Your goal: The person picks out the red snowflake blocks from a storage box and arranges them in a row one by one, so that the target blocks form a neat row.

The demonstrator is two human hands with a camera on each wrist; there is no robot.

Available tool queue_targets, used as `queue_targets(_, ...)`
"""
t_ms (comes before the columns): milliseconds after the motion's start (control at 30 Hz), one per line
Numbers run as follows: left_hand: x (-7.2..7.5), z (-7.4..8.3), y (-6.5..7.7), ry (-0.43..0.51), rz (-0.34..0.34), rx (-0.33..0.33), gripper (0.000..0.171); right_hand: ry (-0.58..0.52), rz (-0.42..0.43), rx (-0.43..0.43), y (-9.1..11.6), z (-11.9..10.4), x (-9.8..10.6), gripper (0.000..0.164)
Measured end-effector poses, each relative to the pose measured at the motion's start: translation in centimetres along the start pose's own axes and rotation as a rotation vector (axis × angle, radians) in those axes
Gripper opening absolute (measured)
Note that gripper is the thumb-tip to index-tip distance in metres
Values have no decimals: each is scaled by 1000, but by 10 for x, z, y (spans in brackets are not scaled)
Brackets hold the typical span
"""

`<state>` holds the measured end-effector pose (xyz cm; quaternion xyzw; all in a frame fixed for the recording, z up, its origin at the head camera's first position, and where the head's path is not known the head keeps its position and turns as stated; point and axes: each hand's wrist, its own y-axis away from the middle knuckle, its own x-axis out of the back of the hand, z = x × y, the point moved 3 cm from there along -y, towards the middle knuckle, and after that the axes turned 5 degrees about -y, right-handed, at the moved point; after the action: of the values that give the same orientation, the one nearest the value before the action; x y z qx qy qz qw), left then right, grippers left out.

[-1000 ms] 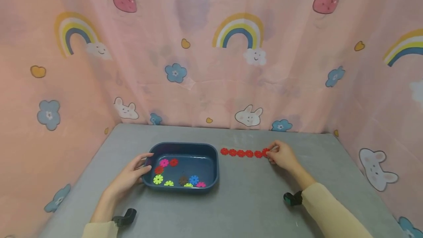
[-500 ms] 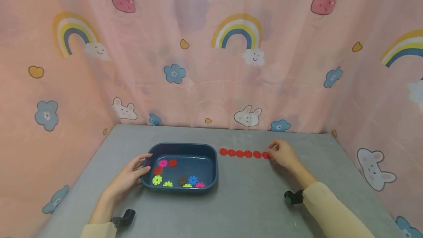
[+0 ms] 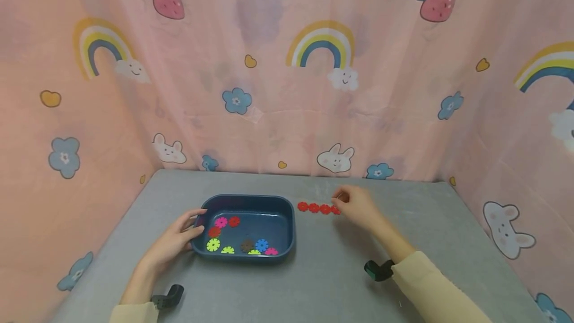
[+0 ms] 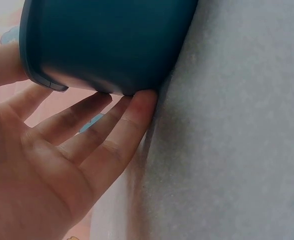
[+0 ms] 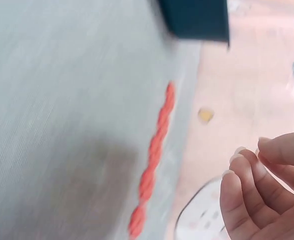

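Left hand (image 3: pixel 177 233) grips blue basin (image 3: pixel 264 223); right of it, right hand (image 3: pixel 357 208), fingertips together, empty, near red snowflake discs (image 3: pixel 314 208).

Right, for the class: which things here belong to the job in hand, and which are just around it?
Likely the job:
row of red discs
right hand, near the row
blue basin
coloured discs inside it
left hand, at its rim

Just around it:
grey table
patterned curtain
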<state>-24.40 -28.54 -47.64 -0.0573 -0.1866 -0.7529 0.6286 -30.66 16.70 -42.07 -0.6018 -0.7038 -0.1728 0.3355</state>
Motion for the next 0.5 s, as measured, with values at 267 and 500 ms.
queue_targets(267,0,1,1,9,4,2,52,-20,-7,74,-1,-44,-30,7)
queue_targets(500,-1,4,1,1,3,10,52,-65,-30,65,-5,-67,-54,7)
